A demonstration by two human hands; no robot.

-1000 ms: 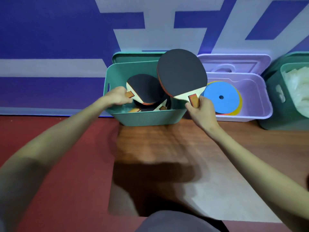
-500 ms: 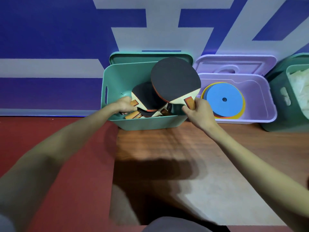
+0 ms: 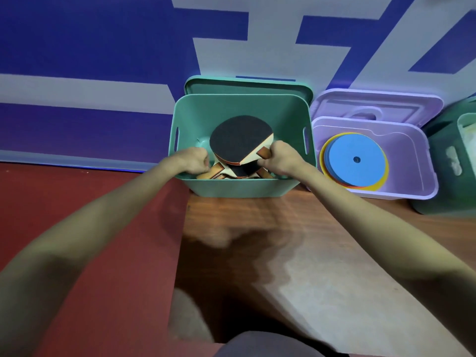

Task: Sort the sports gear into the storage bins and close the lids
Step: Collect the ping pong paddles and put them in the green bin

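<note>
Right hand: the right hand is inside the green bin, at its right side, and its fingers are curled around the handle of the top paddle.
Top paddle: it has a black rubber face and a pale wooden neck; it lies tilted on the pile, face up, with the handle toward the right.
Left hand: the left hand is inside the same bin at the left side, with fingers curled; I cannot tell if it grips one of the handles under it.
Other paddles: more paddles lie under the top one, at the near side of the bin; only their handles and edges show.
Green bin: it stands on the wooden floor board against the blue and white wall; its green lid stands upright behind it.
Purple bin: the purple bin stands just beside the green one, to the right, and holds flat round discs, a blue one on top; its purple lid leans behind it.
Far right: a dark green bin is partly in view, with something white inside.
</note>
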